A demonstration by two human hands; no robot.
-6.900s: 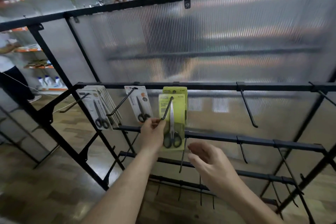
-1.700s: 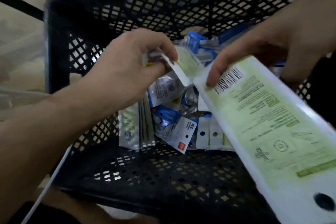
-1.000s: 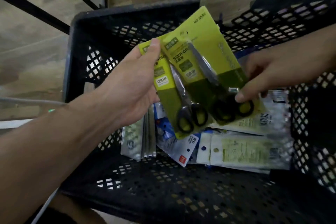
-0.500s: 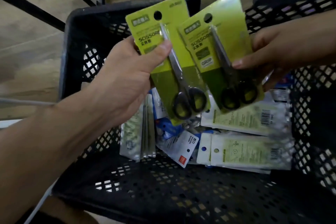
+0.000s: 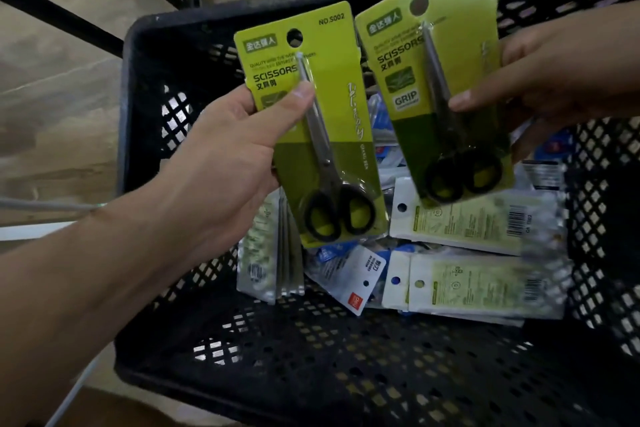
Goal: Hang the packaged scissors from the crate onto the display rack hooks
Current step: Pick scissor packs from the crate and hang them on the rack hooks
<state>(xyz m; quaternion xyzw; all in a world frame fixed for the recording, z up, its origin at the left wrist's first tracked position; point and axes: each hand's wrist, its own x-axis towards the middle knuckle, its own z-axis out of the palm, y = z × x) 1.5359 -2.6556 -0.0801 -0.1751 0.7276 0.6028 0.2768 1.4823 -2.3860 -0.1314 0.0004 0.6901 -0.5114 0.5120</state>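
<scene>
Shop floor: a black mesh crate (image 5: 311,374) holds carded scissors packs (image 5: 467,229) with hang holes and barcodes, beside a black metal frame (image 5: 62,12) on wood-look flooring (image 5: 69,107).

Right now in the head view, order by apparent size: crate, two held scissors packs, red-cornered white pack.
1. crate
2. left-hand scissors pack and right-hand scissors pack: look alike, not ranked
3. red-cornered white pack

The crate (image 5: 145,135) sits on the floor (image 5: 62,80). Over it, side by side and a little apart, the left grip (image 5: 221,166) holds the left pack (image 5: 332,135) and the right grip (image 5: 554,80) holds the right pack (image 5: 446,87). Down in the crate, flat packs (image 5: 485,284) lie by its right wall. Standing packs (image 5: 273,263) are on edge to their left.
</scene>
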